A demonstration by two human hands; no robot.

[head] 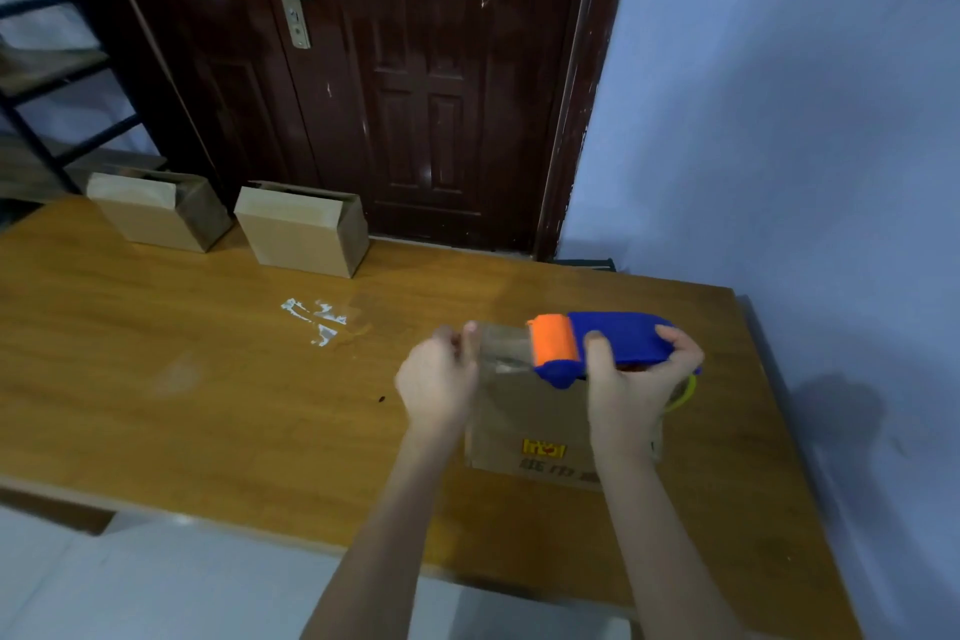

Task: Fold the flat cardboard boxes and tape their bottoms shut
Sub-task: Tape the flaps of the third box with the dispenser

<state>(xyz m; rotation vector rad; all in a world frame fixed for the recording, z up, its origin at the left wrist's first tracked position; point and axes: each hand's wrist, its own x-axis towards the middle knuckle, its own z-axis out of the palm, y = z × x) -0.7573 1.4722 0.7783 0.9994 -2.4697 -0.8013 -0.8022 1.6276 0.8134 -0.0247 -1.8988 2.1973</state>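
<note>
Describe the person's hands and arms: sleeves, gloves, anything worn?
Both arms are bare up to the frame's bottom edge: no sleeves show. The left hand and right hand have no gloves; no rings, watch or wristband are visible.

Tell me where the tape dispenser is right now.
In the head view, the blue and orange tape dispenser is right of centre, gripped by the right hand above the cardboard box on the wooden table.
</note>
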